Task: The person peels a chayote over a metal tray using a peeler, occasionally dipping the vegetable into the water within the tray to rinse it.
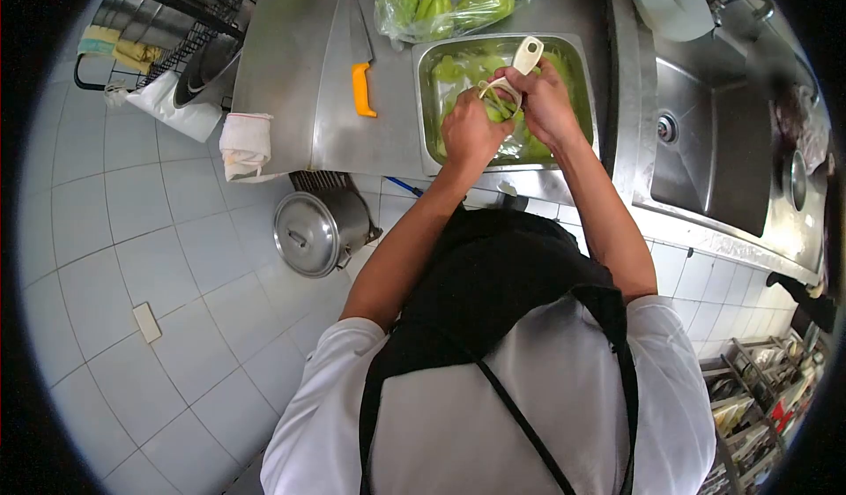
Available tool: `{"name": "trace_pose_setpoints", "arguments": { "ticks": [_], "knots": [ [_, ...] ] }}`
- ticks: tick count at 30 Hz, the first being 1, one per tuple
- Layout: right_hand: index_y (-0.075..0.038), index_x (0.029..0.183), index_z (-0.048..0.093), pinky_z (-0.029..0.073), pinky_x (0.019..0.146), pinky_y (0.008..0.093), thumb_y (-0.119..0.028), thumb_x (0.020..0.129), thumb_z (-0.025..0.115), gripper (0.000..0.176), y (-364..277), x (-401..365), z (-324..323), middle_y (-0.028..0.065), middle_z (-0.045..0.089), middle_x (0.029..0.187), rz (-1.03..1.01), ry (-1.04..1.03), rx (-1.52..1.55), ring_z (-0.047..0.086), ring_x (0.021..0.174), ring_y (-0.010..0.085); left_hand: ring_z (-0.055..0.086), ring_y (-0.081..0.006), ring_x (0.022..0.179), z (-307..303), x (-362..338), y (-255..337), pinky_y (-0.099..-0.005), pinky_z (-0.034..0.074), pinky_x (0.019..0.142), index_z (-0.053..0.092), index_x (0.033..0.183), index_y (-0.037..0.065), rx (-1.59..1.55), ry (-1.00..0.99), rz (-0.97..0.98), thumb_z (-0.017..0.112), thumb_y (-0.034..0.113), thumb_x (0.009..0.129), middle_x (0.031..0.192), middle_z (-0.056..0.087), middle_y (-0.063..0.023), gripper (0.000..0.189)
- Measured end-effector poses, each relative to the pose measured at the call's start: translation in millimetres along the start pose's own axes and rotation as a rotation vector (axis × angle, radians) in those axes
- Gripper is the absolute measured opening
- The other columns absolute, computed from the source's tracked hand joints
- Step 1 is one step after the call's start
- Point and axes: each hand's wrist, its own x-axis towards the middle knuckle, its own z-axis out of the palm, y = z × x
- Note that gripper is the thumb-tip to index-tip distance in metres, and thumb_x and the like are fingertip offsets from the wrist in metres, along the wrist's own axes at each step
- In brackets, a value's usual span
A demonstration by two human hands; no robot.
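Observation:
A cream-coloured vegetable peeler (528, 55) is held over a metal tray (421, 125), its handle tilted up and away from me. My right hand (548, 105) is closed around the peeler, below the end of the handle. At the peeler's rounded head, the fingers of my left hand (473, 132) are closed on its left side. A bit of green shows inside the head, too small to make out fully. Green peelings (452, 70) lie in the tray under both hands, partly hidden by them.
Green chayotes (434, 10) in a clear plastic bag lie behind the tray. A knife (362, 89) with an orange handle rests to the left. The sink (696, 133) is on the right. A lidded pot (308, 233) and a folded cloth (246, 142) are at lower left.

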Motion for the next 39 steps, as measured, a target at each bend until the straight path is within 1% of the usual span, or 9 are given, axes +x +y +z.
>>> {"name": "trace_pose_setpoints", "arguments": {
  "ticks": [12,15,16,20,23,24,28,32,39],
  "knots": [
    [0.004,0.113,0.047,0.059,0.075,0.0363,0.006,0.092,0.053,0.022,20.5,19.5,-14.7,0.0175,0.062,0.099,0.068,-0.011,0.155,0.066,0.089,0.0274,0.066,-0.0376,0.09,-2.6,-2.6,1.5,-0.0461,0.053,0.078,0.061,0.109,-0.001,0.003,-0.058,-0.061,0.084,0.027,0.061,0.104,0.066,-0.0203,0.06],
    [0.004,0.11,0.049,0.06,0.072,0.0371,0.005,0.091,0.056,0.021,41.3,43.3,-41.3,0.0162,0.061,0.1,-0.034,0.099,0.001,0.066,0.088,0.0269,0.066,-0.0378,0.092,3.2,-20.5,-6.8,-0.0459,0.053,0.079,0.059,0.112,-0.001,-0.018,0.039,0.033,0.085,0.026,0.061,0.106,0.065,-0.0203,0.063],
    [0.004,0.106,0.052,0.06,0.068,0.0377,0.005,0.09,0.058,0.018,44.2,49.0,-51.3,0.0132,0.061,0.098,0.045,0.099,0.084,0.065,0.084,0.0254,0.066,-0.0378,0.093,1.8,-21.5,-7.7,-0.0457,0.053,0.08,0.058,0.114,-0.002,-0.026,0.086,0.08,0.085,0.025,0.061,0.107,0.065,-0.0203,0.065],
    [0.005,0.109,0.054,0.057,0.075,0.0356,0.005,0.089,0.058,0.02,49.1,62.7,-57.3,0.0134,0.064,0.1,0.011,0.089,-0.059,0.065,0.088,0.0243,0.064,-0.0378,0.1,1.5,-18.5,-4.9,-0.0435,0.052,0.086,0.057,0.118,-0.003,-0.016,0.063,0.034,0.086,0.025,0.062,0.111,0.064,-0.0213,0.069],
    [0.006,0.111,0.051,0.056,0.072,0.0341,0.005,0.084,0.063,0.029,79.8,83.8,-88.0,0.0151,0.063,0.104,-0.224,0.269,-0.566,0.065,0.087,0.0216,0.064,-0.0375,0.101,4.0,-18.3,-14.7,-0.0428,0.051,0.088,0.058,0.118,-0.003,-0.023,0.061,0.05,0.086,0.025,0.062,0.113,0.064,-0.0213,0.069],
    [0.005,0.117,0.048,0.055,0.073,0.0336,0.006,0.082,0.066,0.04,78.7,77.3,-85.9,0.0136,0.063,0.104,-0.183,0.231,-0.299,0.065,0.087,0.0206,0.064,-0.037,0.102,-0.8,-20.0,-12.9,-0.0424,0.052,0.087,0.059,0.118,-0.003,-0.064,0.044,0.017,0.086,0.027,0.063,0.113,0.065,-0.0212,0.069],
    [0.001,0.124,0.043,0.054,0.075,0.0318,0.003,0.084,0.068,0.048,61.3,65.6,-70.2,0.0135,0.064,0.102,-0.271,0.218,-0.346,0.065,0.087,0.0203,0.068,-0.0374,0.093,-6.7,-23.1,-19.3,-0.0419,0.054,0.083,0.06,0.119,-0.002,-0.087,0.043,-0.071,0.088,0.034,0.062,0.102,0.069,-0.0232,0.073],
    [0.002,0.123,0.044,0.053,0.075,0.0276,-0.002,0.088,0.066,0.042,20.8,58.6,-48.0,0.0117,0.066,0.1,-0.449,0.135,-0.608,0.066,0.089,0.0165,0.068,-0.0367,0.094,2.9,-22.2,-29.6,-0.0421,0.053,0.083,0.058,0.119,-0.001,-0.097,0.07,-0.04,0.088,0.033,0.062,0.103,0.069,-0.0224,0.073],
    [0.002,0.119,0.044,0.058,0.079,0.0329,0.0,0.092,0.059,0.031,18.8,20.6,-14.2,0.0146,0.065,0.102,-0.088,0.024,-0.099,0.067,0.093,0.0231,0.067,-0.0376,0.094,0.2,-21.1,-19.5,-0.0438,0.053,0.081,0.057,0.118,0.001,-0.09,0.078,-0.058,0.087,0.031,0.063,0.102,0.068,-0.0211,0.07]
  ]
}}
